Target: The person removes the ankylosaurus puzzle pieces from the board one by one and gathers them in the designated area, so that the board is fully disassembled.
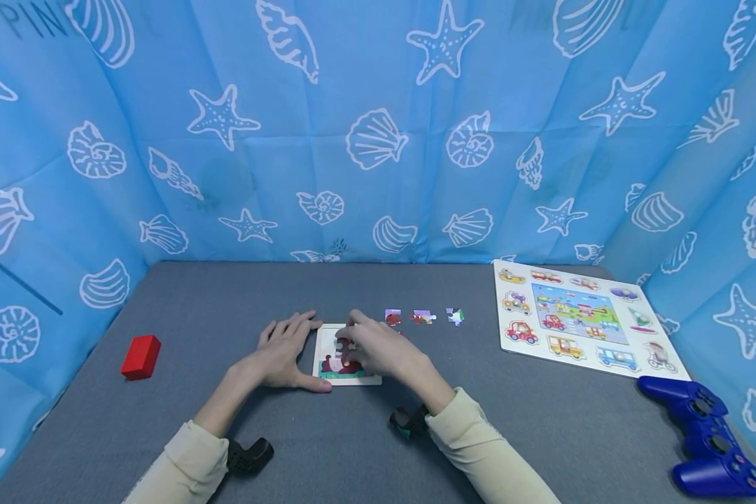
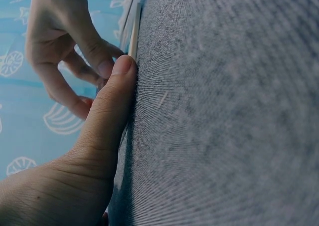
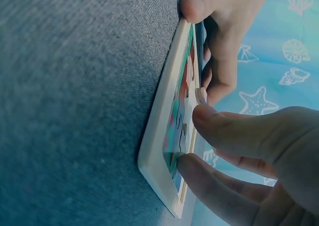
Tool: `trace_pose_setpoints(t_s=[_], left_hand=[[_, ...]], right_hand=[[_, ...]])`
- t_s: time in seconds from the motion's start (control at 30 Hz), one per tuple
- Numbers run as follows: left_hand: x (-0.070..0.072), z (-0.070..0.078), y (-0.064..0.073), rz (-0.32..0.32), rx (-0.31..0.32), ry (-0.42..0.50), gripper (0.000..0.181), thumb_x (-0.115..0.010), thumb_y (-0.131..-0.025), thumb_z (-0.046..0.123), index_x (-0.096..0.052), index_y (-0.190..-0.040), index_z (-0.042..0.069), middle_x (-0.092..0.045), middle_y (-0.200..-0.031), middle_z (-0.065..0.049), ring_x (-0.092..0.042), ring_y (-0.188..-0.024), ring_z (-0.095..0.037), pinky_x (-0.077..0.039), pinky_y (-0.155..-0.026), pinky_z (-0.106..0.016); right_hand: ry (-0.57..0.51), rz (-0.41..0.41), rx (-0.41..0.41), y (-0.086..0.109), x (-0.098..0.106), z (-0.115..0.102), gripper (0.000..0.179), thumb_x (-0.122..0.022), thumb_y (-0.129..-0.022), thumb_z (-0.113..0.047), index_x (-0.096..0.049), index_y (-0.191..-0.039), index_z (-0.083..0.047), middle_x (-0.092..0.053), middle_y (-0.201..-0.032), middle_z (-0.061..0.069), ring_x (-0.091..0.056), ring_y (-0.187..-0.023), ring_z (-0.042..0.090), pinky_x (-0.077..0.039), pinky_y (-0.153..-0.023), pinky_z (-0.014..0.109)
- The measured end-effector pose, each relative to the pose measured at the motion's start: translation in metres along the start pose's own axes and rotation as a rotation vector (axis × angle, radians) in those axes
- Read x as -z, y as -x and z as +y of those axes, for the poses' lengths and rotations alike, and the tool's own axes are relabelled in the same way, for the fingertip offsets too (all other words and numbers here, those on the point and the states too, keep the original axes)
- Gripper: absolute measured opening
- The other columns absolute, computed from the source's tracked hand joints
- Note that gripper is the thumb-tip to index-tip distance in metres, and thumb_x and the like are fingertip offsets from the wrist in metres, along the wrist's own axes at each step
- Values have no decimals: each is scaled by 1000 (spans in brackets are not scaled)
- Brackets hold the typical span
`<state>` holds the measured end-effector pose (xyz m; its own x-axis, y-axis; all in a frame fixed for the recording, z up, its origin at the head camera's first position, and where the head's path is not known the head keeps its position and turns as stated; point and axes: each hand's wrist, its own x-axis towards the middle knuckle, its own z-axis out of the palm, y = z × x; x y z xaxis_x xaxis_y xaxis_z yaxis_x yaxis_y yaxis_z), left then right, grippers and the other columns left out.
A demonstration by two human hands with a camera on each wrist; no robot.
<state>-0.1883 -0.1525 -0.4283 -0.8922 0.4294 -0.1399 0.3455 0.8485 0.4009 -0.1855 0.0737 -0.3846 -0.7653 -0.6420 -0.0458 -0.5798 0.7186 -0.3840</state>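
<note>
In the head view, your spread left hand [image 1: 281, 358] braces the tray [image 1: 360, 381] from its left while your nearer right hand [image 1: 383, 344] pinches the piece [image 1: 344, 345] over it; left wrist: thumb at tray; right wrist: piece at fingertips, long axis unclear.

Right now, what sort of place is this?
Probably an indoor tabletop booth, maybe for recording: a gray tabletop, a blue seashell-print curtain closing its back and sides, and a small puzzle frame being worked on.
</note>
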Motion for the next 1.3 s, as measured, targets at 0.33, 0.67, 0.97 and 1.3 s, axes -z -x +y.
trace_pose_setpoints(t_s=[0.33,0.67,0.97,1.3], left_hand=[[0,0,2,9,-13,13,118,-82,-68,73,-34,-158,12,-22,-170,-17,-19,-155,-49,-12,-120,-76],[1,0,0,-7,6,-1,118,-81,-69,73,-33,-158,13,-21,-170,-16,-19,-155,-48,-12,-120,-76],[0,0,-1,-9,9,-1,120,-81,-67,75,-33,-158,14,-20,-170,-15,-18,-156,-47,-11,-120,-76],[-8,-6,-3,21,3,38,124,-82,-62,78,-33,-159,16,-19,-171,-13,-15,-158,-46,-6,-122,-74]], right_hand=[[8,23,34,3,-1,4,35,-73,-95,-14,-70,-130,-10,-62,-114,6,-57,-84,10,-52,-74,22],[-12,34,9,12,8,12,38,-71,-96,-12,-67,-134,-8,-62,-122,8,-65,-100,18,-57,-85,35],[34,73,37,31,14,32,34,-73,-94,-10,-70,-127,-4,-66,-119,10,-66,-104,21,-58,-91,41],[56,82,-48,55,24,56,36,-73,-93,-7,-70,-129,-5,-66,-120,11,-66,-103,20,-58,-88,43]])
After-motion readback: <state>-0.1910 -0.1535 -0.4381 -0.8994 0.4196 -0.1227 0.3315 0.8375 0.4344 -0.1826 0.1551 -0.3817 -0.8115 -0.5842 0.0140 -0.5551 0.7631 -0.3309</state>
